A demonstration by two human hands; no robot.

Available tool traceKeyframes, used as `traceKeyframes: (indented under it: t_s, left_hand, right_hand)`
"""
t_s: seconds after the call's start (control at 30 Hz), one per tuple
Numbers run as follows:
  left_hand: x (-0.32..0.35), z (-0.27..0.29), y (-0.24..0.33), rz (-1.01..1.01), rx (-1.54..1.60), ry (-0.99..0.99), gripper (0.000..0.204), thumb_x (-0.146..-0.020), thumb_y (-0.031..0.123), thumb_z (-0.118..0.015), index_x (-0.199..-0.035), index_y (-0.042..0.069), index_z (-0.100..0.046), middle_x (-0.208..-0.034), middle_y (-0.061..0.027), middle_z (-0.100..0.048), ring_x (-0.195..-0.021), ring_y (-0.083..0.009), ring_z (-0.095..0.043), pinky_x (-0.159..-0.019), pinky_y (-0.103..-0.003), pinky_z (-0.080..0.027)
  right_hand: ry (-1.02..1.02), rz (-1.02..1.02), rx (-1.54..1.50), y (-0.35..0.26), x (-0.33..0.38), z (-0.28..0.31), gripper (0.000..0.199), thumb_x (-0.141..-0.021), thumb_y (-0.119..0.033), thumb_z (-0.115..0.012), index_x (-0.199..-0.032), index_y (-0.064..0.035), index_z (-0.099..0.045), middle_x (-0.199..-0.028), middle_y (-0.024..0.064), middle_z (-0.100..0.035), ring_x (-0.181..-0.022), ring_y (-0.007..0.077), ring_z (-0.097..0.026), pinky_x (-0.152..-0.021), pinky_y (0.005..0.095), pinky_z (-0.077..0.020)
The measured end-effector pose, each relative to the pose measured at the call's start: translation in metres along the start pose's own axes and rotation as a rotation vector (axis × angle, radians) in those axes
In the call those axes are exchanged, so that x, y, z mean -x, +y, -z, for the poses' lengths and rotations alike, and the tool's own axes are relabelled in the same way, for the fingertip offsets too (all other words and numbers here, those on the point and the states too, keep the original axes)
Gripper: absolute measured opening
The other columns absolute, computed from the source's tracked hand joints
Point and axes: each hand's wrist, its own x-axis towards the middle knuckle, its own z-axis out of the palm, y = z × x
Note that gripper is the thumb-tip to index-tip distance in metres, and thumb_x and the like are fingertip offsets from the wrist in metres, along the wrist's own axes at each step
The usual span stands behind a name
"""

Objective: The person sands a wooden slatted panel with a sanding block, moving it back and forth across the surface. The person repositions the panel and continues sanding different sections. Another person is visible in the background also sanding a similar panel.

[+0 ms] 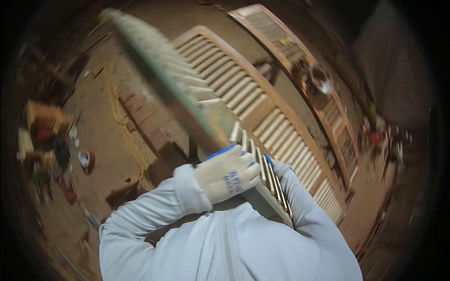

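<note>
A long green louvered shutter (173, 96) is tilted up in front of me, its far end blurred by motion. My left hand (228, 172), in a white knit glove with blue on the fingers, is closed around its left edge near the middle. On the other side of the slats, my right hand (277, 166) grips the shutter's right edge; only some blue fingertips and the sleeve cuff show. Just beyond lies a second louvered shutter (259, 112) with a bare wood frame and pale slats, partly covered by the green one.
Farther right, another wooden shutter (277, 61) bears a round container (318, 79). On the left, a yellow cord (114, 100) trails over the dusty floor beside a reddish-brown board (140, 117). A wooden box (44, 116) and a round reddish object (86, 161) sit at far left.
</note>
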Motion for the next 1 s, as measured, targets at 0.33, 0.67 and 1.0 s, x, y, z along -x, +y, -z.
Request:
traceKeyframes:
  t_s: [0.33, 0.67, 1.0]
  left_hand:
    - [-0.008, -0.059, -0.002, 0.283, -0.192, 0.330, 0.005, -0.084, 0.018, -0.071, -0.084, 0.022, -0.072, -0.088, 0.0055, -0.067, -0.096, -0.0169, -0.065, -0.103, -0.041, -0.041]
    - [-0.004, -0.071, 0.007, 0.290, -0.213, 0.218, 0.004, -0.087, 0.021, -0.070, -0.087, 0.025, -0.073, -0.095, 0.0055, -0.067, -0.102, -0.0158, -0.064, -0.097, -0.038, -0.044]
    - [0.085, -0.055, -0.021, 0.342, -0.225, 0.303, 0.008, -0.084, 0.023, -0.074, -0.092, 0.026, -0.072, -0.095, 0.0061, -0.067, -0.103, -0.0170, -0.064, -0.096, -0.039, -0.044]
  right_hand:
    - [0.001, 0.064, 0.125, 0.016, 0.021, 0.045, 0.057, -0.100, -0.054, -0.051, -0.124, -0.0056, -0.069, -0.123, 0.0237, -0.070, -0.119, 0.0381, -0.066, -0.102, 0.0451, -0.0492]
    - [0.033, 0.093, 0.149, 0.012, 0.027, 0.066, 0.057, -0.100, -0.055, -0.050, -0.125, -0.0065, -0.068, -0.125, 0.0233, -0.069, -0.120, 0.0379, -0.065, -0.102, 0.0450, -0.0489]
    - [0.045, 0.124, 0.193, -0.109, 0.023, 0.032, 0.058, -0.101, -0.056, -0.049, -0.126, -0.0075, -0.068, -0.126, 0.0230, -0.069, -0.121, 0.0377, -0.065, -0.103, 0.0450, -0.0485]
